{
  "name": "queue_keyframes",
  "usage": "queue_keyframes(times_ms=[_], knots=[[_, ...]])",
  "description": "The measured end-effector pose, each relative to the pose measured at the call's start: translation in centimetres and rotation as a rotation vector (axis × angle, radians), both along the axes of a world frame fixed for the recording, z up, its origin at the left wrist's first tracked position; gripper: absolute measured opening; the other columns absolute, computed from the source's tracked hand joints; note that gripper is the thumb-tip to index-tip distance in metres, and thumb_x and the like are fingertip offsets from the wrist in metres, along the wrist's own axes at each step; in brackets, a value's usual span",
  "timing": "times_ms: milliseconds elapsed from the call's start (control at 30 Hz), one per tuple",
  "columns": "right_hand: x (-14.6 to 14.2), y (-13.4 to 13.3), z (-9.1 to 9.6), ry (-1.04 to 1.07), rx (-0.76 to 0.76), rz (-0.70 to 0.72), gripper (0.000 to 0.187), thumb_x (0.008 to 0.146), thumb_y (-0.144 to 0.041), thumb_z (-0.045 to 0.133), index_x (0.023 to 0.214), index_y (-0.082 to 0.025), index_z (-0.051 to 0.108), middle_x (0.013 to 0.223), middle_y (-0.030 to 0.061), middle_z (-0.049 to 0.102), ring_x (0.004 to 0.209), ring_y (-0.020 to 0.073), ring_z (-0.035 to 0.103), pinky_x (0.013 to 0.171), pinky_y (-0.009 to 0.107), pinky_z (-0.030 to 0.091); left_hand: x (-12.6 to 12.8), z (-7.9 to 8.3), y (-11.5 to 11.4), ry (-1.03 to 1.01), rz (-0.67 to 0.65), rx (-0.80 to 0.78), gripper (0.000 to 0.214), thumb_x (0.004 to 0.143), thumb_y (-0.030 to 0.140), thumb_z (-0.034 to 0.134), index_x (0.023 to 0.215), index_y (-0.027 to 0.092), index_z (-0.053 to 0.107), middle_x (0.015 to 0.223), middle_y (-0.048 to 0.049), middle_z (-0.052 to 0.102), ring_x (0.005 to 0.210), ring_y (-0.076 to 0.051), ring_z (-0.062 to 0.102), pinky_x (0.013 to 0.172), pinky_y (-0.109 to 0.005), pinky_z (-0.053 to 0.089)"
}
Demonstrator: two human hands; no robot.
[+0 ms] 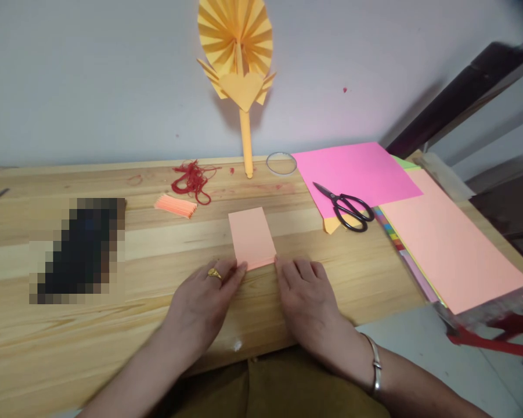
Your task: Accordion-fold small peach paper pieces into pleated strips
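Observation:
A small peach-coloured sheet of paper (pixel 253 233) lies on the wooden table in front of me, with a narrow fold along its near edge. My left hand (pixel 209 299), with a gold ring on one finger, pinches the near left corner between thumb and forefinger. At the near right corner, my right hand (pixel 307 293) holds the fold, its other fingers curled down on the table. A pleated strip of peach paper (pixel 176 206) rests to the left of the sheet, beside a tangle of red string (pixel 192 180).
A yellow paper fan (pixel 245 139) leans on the wall. Black-handled scissors (pixel 348 206) lie on a pink sheet (pixel 357 174). Larger peach paper (pixel 448 244) overhangs the table's right side. A clear ring (pixel 281 164) sits at the back. A dark pixelated object (pixel 85 249) is at left.

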State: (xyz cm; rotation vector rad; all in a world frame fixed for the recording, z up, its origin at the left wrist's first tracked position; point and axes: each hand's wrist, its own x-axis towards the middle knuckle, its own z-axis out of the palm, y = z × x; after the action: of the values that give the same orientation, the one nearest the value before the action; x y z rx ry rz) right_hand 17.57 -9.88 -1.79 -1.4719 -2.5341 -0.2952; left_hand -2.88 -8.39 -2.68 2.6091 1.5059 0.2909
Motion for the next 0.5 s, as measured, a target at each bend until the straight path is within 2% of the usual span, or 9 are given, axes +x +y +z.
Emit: queue_keyframes(times_ms=[200, 367, 500], knots=[[0.1, 0.0, -0.4, 0.015, 0.021, 0.014, 0.037, 0.077, -0.003, 0.047, 0.111, 0.000, 0.058, 0.082, 0.0132, 0.058, 0.074, 0.0236, 0.041, 0.060, 0.037, 0.034, -0.9, 0.6, 0.0, -0.092, 0.186, -0.141, 0.031, 0.085, 0.023, 0.040, 0.103, 0.027, 0.064, 0.101, -0.0028, 0.066, 0.077, -0.017, 0.062, 0.062, -0.026, 0.048], [0.2, -0.1, -0.6, 0.033, 0.015, 0.021, 0.038, 0.077, -0.001, 0.044, 0.112, 0.001, 0.058, 0.084, 0.0146, 0.058, 0.074, 0.0239, 0.041, 0.059, 0.037, 0.034, -0.9, 1.1, 0.0, -0.290, 0.075, 0.050, 0.030, 0.086, 0.016, 0.038, 0.100, 0.020, 0.065, 0.101, -0.0067, 0.063, 0.083, -0.015, 0.062, 0.068, -0.025, 0.050], [0.2, -0.1, -0.5, 0.028, -0.005, 0.022, 0.039, 0.077, -0.003, 0.044, 0.114, 0.000, 0.057, 0.084, 0.0143, 0.058, 0.074, 0.0243, 0.041, 0.060, 0.038, 0.034, 0.8, 1.4, 0.3, -0.238, 0.050, 0.121, 0.026, 0.086, 0.016, 0.042, 0.099, 0.017, 0.065, 0.096, -0.0066, 0.064, 0.083, -0.018, 0.061, 0.070, -0.028, 0.052]])
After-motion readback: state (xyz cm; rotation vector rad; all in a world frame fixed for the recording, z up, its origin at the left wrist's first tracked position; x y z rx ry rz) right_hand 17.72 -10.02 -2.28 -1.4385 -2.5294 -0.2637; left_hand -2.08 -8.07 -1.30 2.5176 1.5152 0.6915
